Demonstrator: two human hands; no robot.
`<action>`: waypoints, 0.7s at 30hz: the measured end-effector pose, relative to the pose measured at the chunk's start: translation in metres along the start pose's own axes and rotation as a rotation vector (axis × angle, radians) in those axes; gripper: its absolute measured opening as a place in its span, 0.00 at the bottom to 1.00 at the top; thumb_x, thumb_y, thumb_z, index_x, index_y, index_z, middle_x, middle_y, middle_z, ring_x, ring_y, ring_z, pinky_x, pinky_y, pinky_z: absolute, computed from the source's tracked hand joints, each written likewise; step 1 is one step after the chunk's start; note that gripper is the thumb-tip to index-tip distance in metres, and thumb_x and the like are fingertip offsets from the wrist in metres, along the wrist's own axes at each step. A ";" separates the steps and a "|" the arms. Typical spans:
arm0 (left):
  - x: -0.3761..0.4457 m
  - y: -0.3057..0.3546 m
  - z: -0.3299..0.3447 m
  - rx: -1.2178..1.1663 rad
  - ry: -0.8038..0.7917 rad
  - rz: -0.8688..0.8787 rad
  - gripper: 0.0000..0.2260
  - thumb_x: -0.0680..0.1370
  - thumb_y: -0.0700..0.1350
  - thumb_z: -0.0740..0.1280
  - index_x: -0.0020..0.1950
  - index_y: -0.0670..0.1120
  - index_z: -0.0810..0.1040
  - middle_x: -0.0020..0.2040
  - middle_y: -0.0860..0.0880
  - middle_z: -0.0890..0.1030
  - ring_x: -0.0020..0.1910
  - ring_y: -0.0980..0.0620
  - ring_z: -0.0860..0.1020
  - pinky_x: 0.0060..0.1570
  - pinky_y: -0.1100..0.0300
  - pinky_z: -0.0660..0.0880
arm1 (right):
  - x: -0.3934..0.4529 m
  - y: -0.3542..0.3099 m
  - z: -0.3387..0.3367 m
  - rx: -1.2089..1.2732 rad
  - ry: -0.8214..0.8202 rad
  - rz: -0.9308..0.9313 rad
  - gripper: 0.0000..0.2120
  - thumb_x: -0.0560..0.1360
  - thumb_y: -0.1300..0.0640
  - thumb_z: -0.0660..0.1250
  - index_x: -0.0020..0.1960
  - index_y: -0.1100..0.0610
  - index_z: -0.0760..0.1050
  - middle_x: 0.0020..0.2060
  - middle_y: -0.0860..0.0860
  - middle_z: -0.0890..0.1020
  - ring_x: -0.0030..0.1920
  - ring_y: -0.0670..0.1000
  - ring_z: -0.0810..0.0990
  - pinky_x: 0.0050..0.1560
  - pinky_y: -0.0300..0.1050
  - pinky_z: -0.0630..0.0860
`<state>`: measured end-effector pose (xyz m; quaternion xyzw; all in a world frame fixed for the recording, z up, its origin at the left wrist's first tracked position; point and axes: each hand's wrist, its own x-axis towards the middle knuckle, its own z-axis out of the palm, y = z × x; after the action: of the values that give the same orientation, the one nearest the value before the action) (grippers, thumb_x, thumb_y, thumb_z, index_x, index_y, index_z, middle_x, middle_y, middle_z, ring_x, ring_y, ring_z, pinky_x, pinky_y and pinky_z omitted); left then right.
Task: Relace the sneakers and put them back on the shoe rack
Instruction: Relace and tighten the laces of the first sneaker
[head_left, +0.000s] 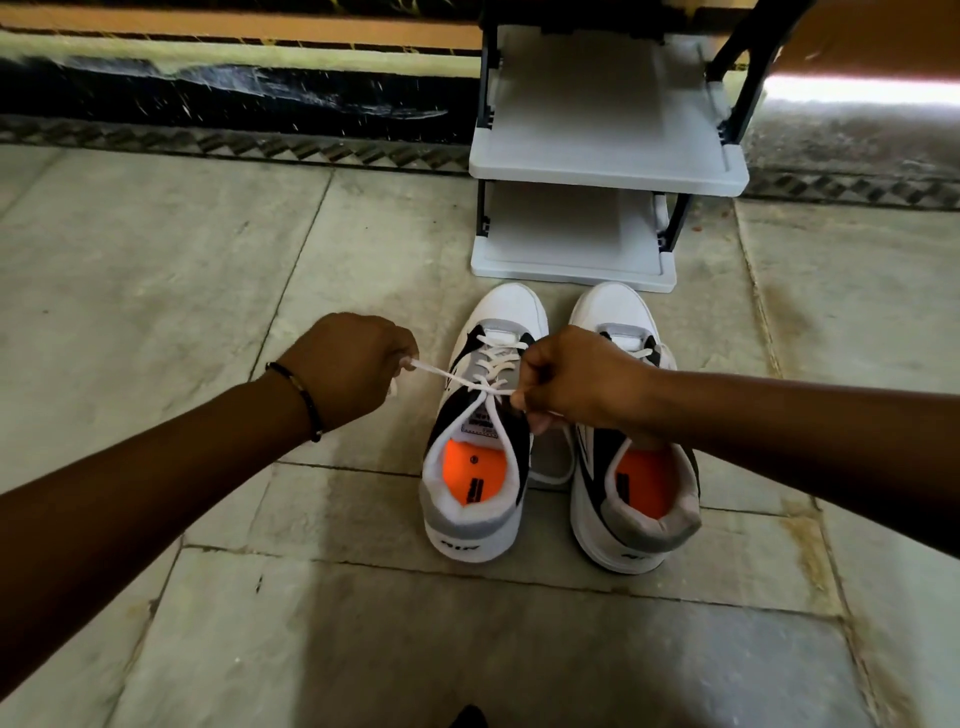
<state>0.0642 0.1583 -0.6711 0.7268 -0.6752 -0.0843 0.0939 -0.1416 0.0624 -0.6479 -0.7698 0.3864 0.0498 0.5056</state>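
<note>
Two white, grey and black sneakers with orange insoles stand side by side on the floor, toes toward the rack. The left sneaker (480, 447) has a white lace (441, 375) crossed through its eyelets. My left hand (348, 364) is closed on one lace end, stretched taut out to the left. My right hand (576, 382) is closed on the other lace end, above the gap between the shoes. The right sneaker (631, 499) is partly covered by my right wrist; a lace loop lies on the floor between the shoes.
A white shoe rack (602, 166) with dark posts stands just beyond the toes, its two visible shelves bare. Stone floor tiles (208, 260) surround the shoes. A dark wall base runs along the back left.
</note>
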 end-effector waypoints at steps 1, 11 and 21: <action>0.001 -0.002 -0.004 -0.038 0.053 -0.008 0.09 0.76 0.39 0.61 0.47 0.43 0.80 0.44 0.43 0.84 0.43 0.43 0.80 0.40 0.62 0.67 | 0.002 -0.002 0.001 0.054 0.004 0.017 0.06 0.73 0.63 0.68 0.37 0.61 0.75 0.29 0.54 0.80 0.31 0.50 0.80 0.33 0.36 0.78; -0.020 -0.010 0.003 -0.172 -0.021 -0.081 0.14 0.70 0.46 0.56 0.41 0.45 0.81 0.34 0.49 0.82 0.32 0.51 0.76 0.33 0.73 0.63 | 0.004 -0.014 0.001 -0.494 -0.053 -0.124 0.08 0.74 0.58 0.66 0.47 0.62 0.79 0.39 0.51 0.76 0.42 0.49 0.74 0.32 0.39 0.66; -0.014 0.022 -0.001 -1.559 0.074 -0.501 0.19 0.80 0.44 0.51 0.31 0.45 0.70 0.36 0.50 0.86 0.41 0.54 0.84 0.44 0.62 0.79 | 0.011 -0.030 -0.002 0.604 -0.019 0.035 0.08 0.75 0.60 0.63 0.38 0.58 0.76 0.33 0.51 0.78 0.35 0.49 0.74 0.34 0.40 0.68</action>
<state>0.0425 0.1707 -0.6651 0.5844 -0.2367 -0.5238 0.5728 -0.1154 0.0605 -0.6295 -0.5774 0.3921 -0.0515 0.7143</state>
